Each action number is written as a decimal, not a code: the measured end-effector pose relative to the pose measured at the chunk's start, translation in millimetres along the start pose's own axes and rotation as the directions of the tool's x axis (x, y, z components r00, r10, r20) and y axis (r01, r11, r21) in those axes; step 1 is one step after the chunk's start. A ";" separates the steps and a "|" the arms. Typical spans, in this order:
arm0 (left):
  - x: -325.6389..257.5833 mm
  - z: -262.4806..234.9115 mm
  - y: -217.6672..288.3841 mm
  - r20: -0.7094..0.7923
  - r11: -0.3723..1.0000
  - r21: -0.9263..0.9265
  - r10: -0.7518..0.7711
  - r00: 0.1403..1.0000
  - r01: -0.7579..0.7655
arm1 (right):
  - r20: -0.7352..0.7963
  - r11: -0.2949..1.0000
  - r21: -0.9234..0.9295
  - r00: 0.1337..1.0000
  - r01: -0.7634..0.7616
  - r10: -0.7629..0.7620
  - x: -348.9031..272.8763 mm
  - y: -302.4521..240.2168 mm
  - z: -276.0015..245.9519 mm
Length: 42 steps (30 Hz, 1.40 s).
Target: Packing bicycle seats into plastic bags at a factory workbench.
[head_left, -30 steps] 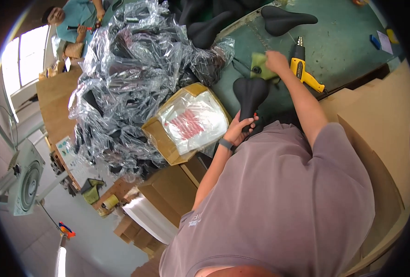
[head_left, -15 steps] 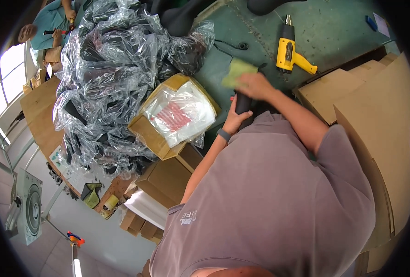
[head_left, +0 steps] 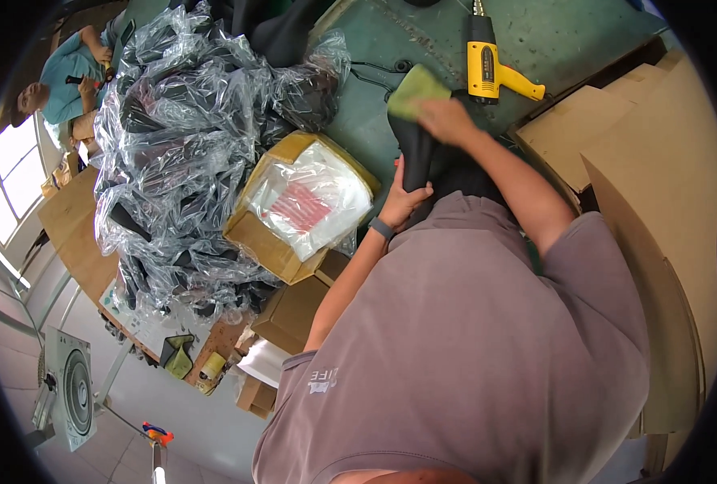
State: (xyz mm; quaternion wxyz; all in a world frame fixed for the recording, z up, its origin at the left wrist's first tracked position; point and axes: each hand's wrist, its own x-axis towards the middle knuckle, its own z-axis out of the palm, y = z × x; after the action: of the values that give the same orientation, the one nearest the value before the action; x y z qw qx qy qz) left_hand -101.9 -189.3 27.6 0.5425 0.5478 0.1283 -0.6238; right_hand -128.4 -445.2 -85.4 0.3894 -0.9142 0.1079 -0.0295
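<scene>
A black bicycle saddle (head_left: 413, 153) is held upright close to my body, its narrow nose toward me. My left hand (head_left: 404, 202) is wrapped round the nose end. With my right hand (head_left: 447, 121), slightly blurred, I press a yellow-green cloth (head_left: 416, 90) on the wide far end of the saddle. The cloth hides part of that end. Beyond my right hand, a yellow and black heat gun (head_left: 483, 68) lies on the green table (head_left: 375, 40).
Plastic-wrapped saddles (head_left: 205, 113) pile up on the left. An open carton (head_left: 278, 252) with clear bags stands beside my left arm. Cardboard boxes (head_left: 572, 137) flank my right arm. A black cable (head_left: 375, 67) lies past the cloth. At far left, a person (head_left: 70, 77) holds a tool.
My right hand and the cloth have shifted a little over the saddle's wide end, and more of the saddle shows. The whole view has tilted slightly; my left hand keeps its hold.
</scene>
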 end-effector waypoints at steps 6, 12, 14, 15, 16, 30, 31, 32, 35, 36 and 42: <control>-0.1 -2.8 -7.5 -0.025 1.000 -0.002 0.029 0.999 -0.029 | 0.276 0.965 0.083 0.936 -0.250 0.219 20.6 -51.3 -2.5; 2.0 -24.2 -34.3 -0.002 0.966 0.240 0.103 0.995 -0.099 | 0.248 0.958 0.222 0.940 0.181 -0.234 -11.6 -85.1 0.6; -2.3 -5.9 -11.1 -0.007 0.994 0.105 0.008 1.000 -0.007 | 0.000 0.989 0.136 0.998 0.063 -0.064 13.2 -14.8 12.1; -3.6 -6.1 -7.7 -0.020 0.994 0.107 0.013 1.000 -0.011 | 0.105 0.987 0.098 0.988 -0.126 0.116 35.5 -0.8 7.9; -3.6 -5.6 -4.9 -0.002 0.996 0.084 0.026 1.000 -0.026 | 0.129 0.995 0.025 0.987 -0.095 0.091 54.4 14.7 -0.6; -196.6 -9.0 56.9 -0.028 0.868 -0.398 0.312 0.950 -0.297 | 0.118 0.978 -0.011 0.971 -0.208 0.207 72.7 28.3 22.5; -203.5 -3.1 58.6 -0.053 0.827 -0.448 0.356 0.933 -0.341 | 0.133 0.976 -0.021 0.967 -0.215 0.216 74.2 27.2 20.3; -208.5 2.8 56.8 -0.089 0.796 -0.473 0.383 0.919 -0.377 | 0.143 0.977 -0.031 0.967 -0.211 0.213 73.7 26.2 19.3; -215.9 16.2 49.8 -0.124 0.723 -0.531 0.449 0.885 -0.441 | 0.123 0.986 0.014 0.979 -0.167 0.164 72.9 21.0 14.3; -219.4 22.1 49.9 -0.134 0.704 -0.546 0.462 0.877 -0.455 | 0.134 0.991 0.017 0.982 -0.134 0.130 74.5 20.0 11.9; -235.3 32.8 30.0 -0.169 0.584 -0.619 0.554 0.815 -0.525 | 0.365 0.950 -0.278 0.899 -0.144 0.243 98.9 -15.0 -6.8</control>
State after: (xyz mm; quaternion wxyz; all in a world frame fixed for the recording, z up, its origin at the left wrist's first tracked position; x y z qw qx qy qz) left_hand -139.7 -99.2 246.3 0.8613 0.3282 0.1491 -0.3581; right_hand -30.3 -461.7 -72.9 0.2889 -0.9267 0.1208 0.2078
